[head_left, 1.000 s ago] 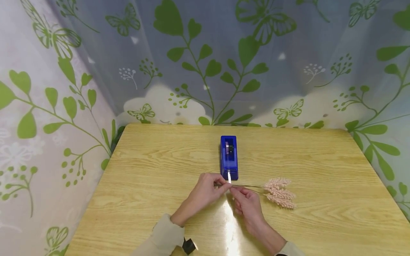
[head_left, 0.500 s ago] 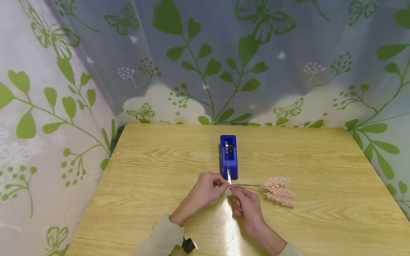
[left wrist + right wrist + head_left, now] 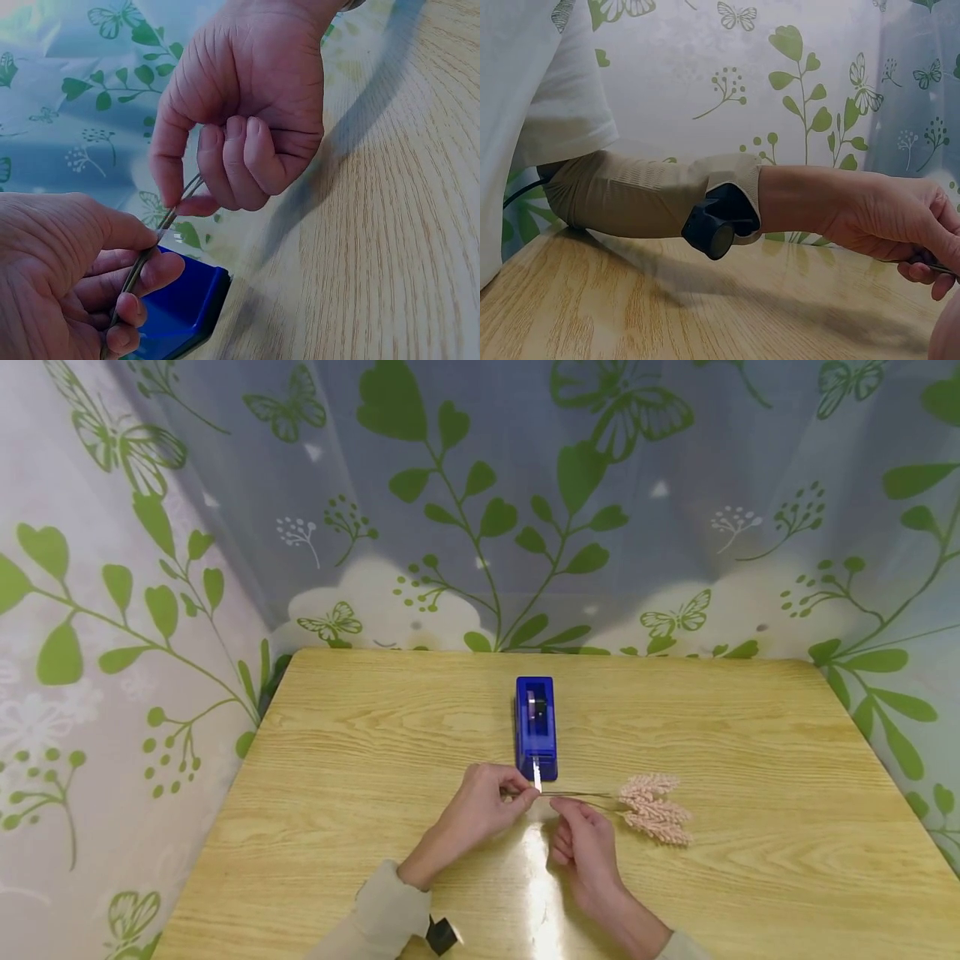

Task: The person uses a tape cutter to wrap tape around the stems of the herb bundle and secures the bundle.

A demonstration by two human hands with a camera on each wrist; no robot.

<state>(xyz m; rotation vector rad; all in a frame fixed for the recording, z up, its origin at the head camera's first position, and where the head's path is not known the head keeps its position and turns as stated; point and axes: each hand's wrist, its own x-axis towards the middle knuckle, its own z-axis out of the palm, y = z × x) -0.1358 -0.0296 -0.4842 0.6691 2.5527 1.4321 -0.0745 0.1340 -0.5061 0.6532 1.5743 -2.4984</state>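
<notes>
A bunch of pale pink wheat-like sprigs (image 3: 657,812) lies crosswise in front of me, heads to the right. My left hand (image 3: 476,802) pinches their thin dark stems (image 3: 133,276) between thumb and fingers. Close beside it, my right hand (image 3: 588,843) has its thumb and index fingertip on the stems, other fingers curled into the palm, as the left wrist view shows. Just beyond is a blue tape dispenser (image 3: 547,745), standing upright on the table. From its front a shiny strip of tape (image 3: 537,773) runs down to my left fingertips.
The wood-grain table (image 3: 360,718) reaches back to a leaf-and-butterfly patterned curtain (image 3: 480,527). A black wrist camera (image 3: 716,229) sits at the left sleeve cuff, low over the tabletop.
My right hand has shifted slightly right along the stems, away from the left fingertips. The left hand, dispenser and tape strip look almost the same.
</notes>
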